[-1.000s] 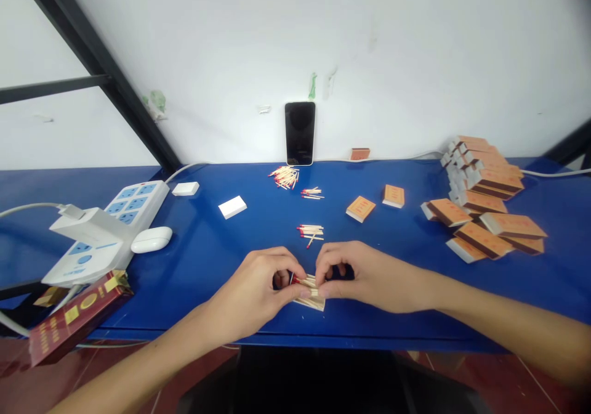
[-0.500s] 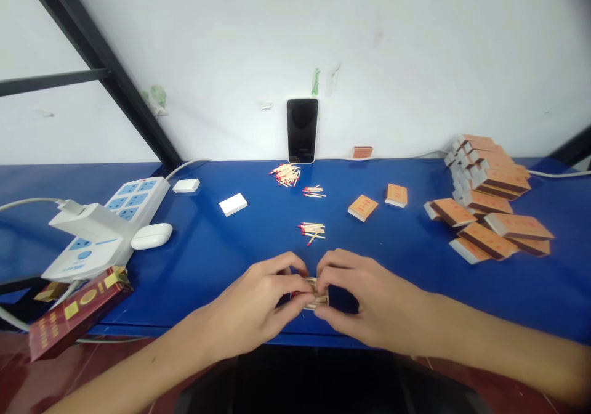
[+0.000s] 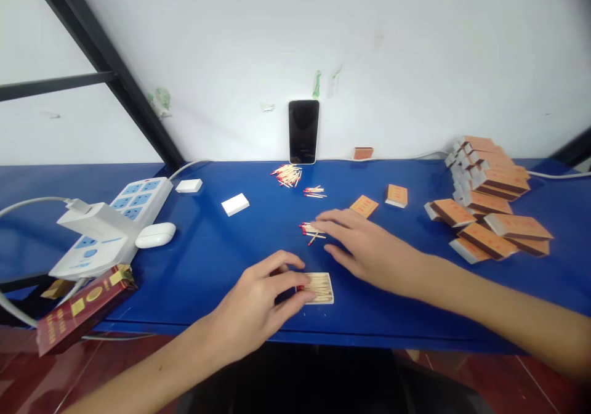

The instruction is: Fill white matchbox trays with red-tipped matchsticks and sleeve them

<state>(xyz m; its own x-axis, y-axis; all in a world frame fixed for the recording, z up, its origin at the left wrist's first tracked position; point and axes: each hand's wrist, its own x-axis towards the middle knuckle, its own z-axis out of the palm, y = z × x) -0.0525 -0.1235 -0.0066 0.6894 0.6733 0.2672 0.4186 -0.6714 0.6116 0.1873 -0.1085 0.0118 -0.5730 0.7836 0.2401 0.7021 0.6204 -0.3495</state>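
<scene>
A small white matchbox tray [image 3: 332, 289] with red-headed matches in it lies on the blue table close to the front edge. The fingers of my left hand [image 3: 256, 300] grip its left end, covering part of the match heads. My right hand [image 3: 372, 247] is beyond the tray, fingers spread, its fingertips over the right end of a small pile of loose matches [image 3: 311, 233]; I see nothing held in it. Just behind that hand lies an orange matchbox [image 3: 364, 206], partly covered. Farther back are a smaller group of matches [image 3: 314, 192] and a bigger heap of matches [image 3: 289, 175].
Many orange matchboxes [image 3: 489, 201] are heaped at the right. A phone [image 3: 303, 132] leans on the wall. White boxes [image 3: 235, 204], a power strip [image 3: 138, 201], a white earphone case [image 3: 156, 235] and a dark red carton [image 3: 85, 306] are on the left.
My right hand has left the tray and moved forward to the loose matches, its fingers opening. My left hand stays on the tray, which now shows more of its matches.
</scene>
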